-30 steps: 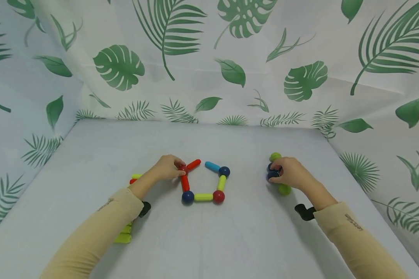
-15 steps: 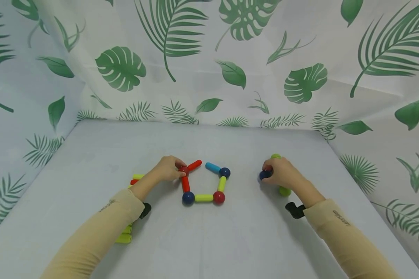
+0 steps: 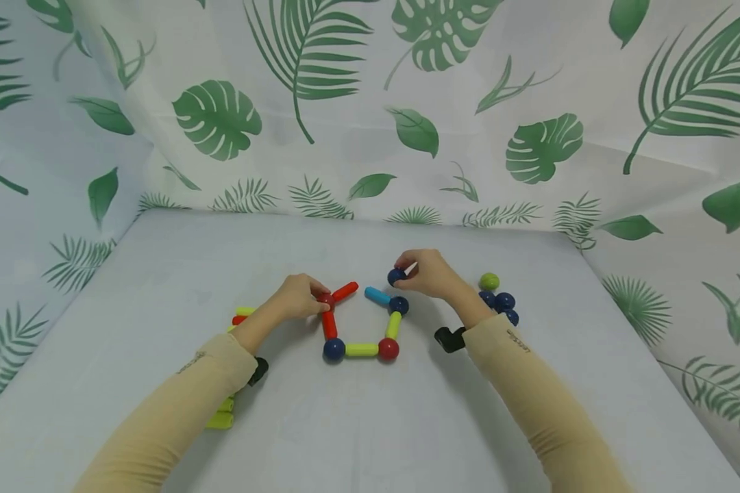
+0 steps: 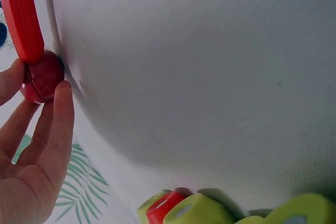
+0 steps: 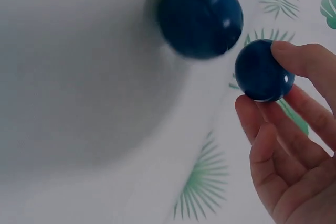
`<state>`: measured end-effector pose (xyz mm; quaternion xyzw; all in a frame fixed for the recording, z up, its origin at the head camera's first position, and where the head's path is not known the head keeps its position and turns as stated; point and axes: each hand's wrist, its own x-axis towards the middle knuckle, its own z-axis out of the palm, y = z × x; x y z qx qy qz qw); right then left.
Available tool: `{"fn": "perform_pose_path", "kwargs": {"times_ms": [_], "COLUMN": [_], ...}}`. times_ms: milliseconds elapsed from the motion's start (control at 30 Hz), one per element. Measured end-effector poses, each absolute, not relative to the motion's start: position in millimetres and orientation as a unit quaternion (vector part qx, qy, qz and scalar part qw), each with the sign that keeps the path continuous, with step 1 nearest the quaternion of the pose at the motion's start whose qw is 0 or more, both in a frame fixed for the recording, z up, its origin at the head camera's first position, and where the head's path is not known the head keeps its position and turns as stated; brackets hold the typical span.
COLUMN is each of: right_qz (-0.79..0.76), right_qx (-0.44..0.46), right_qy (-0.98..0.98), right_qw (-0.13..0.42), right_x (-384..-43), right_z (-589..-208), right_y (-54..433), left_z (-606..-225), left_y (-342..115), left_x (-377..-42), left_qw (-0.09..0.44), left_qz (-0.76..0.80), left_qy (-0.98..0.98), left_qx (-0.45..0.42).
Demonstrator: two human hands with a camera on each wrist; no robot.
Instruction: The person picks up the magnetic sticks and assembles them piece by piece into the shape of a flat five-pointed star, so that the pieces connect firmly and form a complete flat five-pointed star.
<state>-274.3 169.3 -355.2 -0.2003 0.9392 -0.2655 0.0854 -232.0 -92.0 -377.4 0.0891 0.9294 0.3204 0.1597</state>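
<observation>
In the head view, an open ring of rods and balls lies mid-table. My left hand (image 3: 296,296) pinches the red ball (image 3: 325,302) at its upper left corner, from which two red rods (image 3: 329,326) run. Dark blue ball (image 3: 334,350), lime rod (image 3: 361,350), second red ball (image 3: 388,348), another lime rod (image 3: 394,325) and another dark blue ball (image 3: 399,306) follow, ending in a light blue rod (image 3: 378,296). Between thumb and fingertips, my right hand (image 3: 433,275) holds a loose dark blue ball (image 5: 264,71), just beyond that rod and apart from it.
Right of the ring sit a lime ball (image 3: 489,281) and several dark blue balls (image 3: 504,302), partly behind the right forearm. Several lime rods (image 3: 219,420) and a red rod (image 3: 239,320) lie at the left, partly covered by the left sleeve. A leaf-print cloth (image 3: 345,137) hangs behind.
My right hand has taken a dark blue ball from the group at the right and carried it left to the ring's far side. The left hand stays on the red ball.
</observation>
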Motion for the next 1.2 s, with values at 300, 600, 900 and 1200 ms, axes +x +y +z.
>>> {"fn": "perform_pose_path", "kwargs": {"times_ms": [300, 600, 900, 1200], "right_qz": [-0.281, -0.27, -0.254, -0.242], "right_qx": [-0.191, -0.207, -0.207, -0.229], "right_qy": [0.932, 0.93, 0.932, 0.923], "right_qw": [0.123, 0.138, 0.157, 0.191], "right_x": [-289, -292, -289, -271], "right_z": [-369, -371, -372, -367], "right_y": [127, 112, 123, 167], "left_z": [-377, -376, -378, -377], "left_y": [-92, -91, -89, -89], "left_x": [-234, -235, -235, -234], "left_qw": [0.168, 0.169, 0.17, 0.172], "left_qz": [0.322, 0.312, 0.315, 0.329], "left_qy": [0.929, 0.932, 0.93, 0.926], "left_qx": [0.075, 0.08, 0.082, 0.067]}}
